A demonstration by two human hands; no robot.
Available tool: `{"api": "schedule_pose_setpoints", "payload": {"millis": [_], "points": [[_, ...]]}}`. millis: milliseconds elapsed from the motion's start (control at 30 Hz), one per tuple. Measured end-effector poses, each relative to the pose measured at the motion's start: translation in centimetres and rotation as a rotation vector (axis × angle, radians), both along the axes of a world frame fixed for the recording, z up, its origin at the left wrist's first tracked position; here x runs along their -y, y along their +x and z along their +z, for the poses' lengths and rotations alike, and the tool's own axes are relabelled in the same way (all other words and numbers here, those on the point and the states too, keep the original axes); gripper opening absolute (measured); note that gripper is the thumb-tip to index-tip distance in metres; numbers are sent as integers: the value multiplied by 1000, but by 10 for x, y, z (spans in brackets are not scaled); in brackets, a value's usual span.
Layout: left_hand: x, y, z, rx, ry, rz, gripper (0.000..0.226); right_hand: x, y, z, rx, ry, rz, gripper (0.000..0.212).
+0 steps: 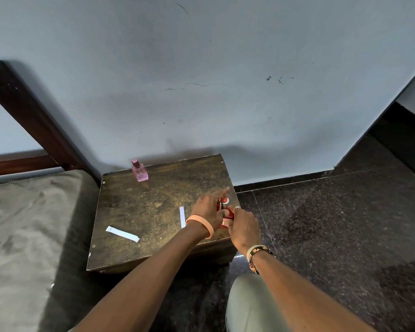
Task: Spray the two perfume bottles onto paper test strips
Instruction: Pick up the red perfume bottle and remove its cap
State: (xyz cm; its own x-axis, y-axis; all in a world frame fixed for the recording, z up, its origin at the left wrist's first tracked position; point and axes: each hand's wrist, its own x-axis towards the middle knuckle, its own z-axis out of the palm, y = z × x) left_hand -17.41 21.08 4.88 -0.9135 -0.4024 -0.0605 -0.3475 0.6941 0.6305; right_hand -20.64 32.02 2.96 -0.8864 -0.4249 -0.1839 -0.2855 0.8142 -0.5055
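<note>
**A:** Where is the red one?

**B:** The red perfume bottle with a round red cap [224, 200] is at the 3 o'clock edge of the small dark wooden counter [141, 202], between both hands.

**A:** Who has hold of it?

**B:** The right hand [243, 226], a ring on one finger, has its fingers curled round the bottle's lower body from the 4 o'clock side. The left hand [207, 208] comes in from 8 o'clock. Its thumb lies against the bottle and its forefinger sticks straight out toward 1 o'clock. Its other fingers are hidden, so I cannot tell whether it grips.

**A:** And the other bottle?

**B:** The pink square glass perfume bottle [139, 172] stands upright at the counter's 11 o'clock corner, cap on, well apart from the hands.

**A:** The strips?

**B:** There are two. One narrow white paper test strip [182, 216] lies flat just beside the left wrist, running 12 to 6. A second white paper strip [122, 234] lies slanted at the counter's 8 o'clock.

**A:** And around it?

**B:** A grey-green bed mattress [22, 224] is at 9 o'clock, a dark speckled stone floor [333, 224] at 3 and a pale wall [201, 92] at 12.
</note>
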Motion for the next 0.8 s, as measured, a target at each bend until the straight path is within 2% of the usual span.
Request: {"api": "schedule_pose_setpoints", "payload": {"millis": [133, 200, 333, 433, 567, 667, 800], "points": [[0, 2, -3, -44, -73, -28, 29, 0, 1, 3, 27, -10, -7, 15], [-1, 2, -5, -68, -78, -6, 24, 0, 0, 4, 38, -21, -12, 14], [0, -1, -2, -50, -67, -22, 29, -2, 0, 5, 40, -14, -10, 13], [1, 0, -3, -36, -48, -17, 36, -2, 2, 6, 20, -4, -3, 20], [-4, 3, -7, -90, -58, 46, 22, -1, 3, 6, 22, -20, -7, 14], [-6, 4, -5, -86, -77, 68, 23, -1, 2, 5, 22, -18, -8, 12], [-2, 3, -6, -15, -252, -157, 37, -1, 2, 4, 19, -10, -17, 14]]}}
